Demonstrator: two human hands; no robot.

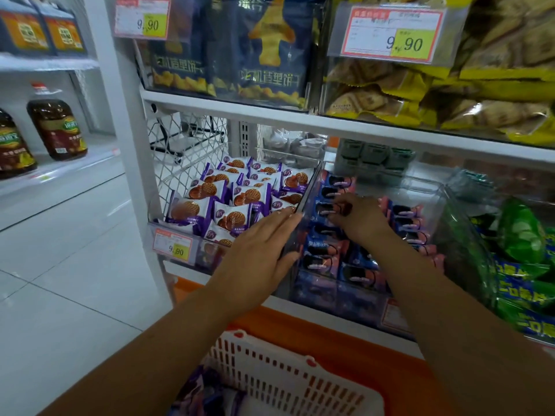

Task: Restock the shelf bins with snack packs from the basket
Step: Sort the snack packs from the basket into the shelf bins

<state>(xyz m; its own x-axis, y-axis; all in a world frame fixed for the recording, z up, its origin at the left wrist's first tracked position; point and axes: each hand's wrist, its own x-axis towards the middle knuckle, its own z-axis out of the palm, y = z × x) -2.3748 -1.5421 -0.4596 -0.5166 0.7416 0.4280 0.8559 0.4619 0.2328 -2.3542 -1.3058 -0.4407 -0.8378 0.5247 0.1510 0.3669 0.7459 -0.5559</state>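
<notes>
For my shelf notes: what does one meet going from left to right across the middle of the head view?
Brown plastic oil bottles → purple-and-white waffle snack packs → blue-and-pink snack packs → green snack bags.

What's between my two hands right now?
The clear bin wall stands between the left hand and the right hand, which grips a blue snack pack. Head view.

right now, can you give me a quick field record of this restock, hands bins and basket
left hand: open, fingers straight along the left wall of the clear bin
right hand: inside the clear bin, fingers curled on one of the blue packs
left bin: purple waffle packs, heaped
right bin: green packs
basket: white, below the shelf, purple wrappers showing inside
</notes>
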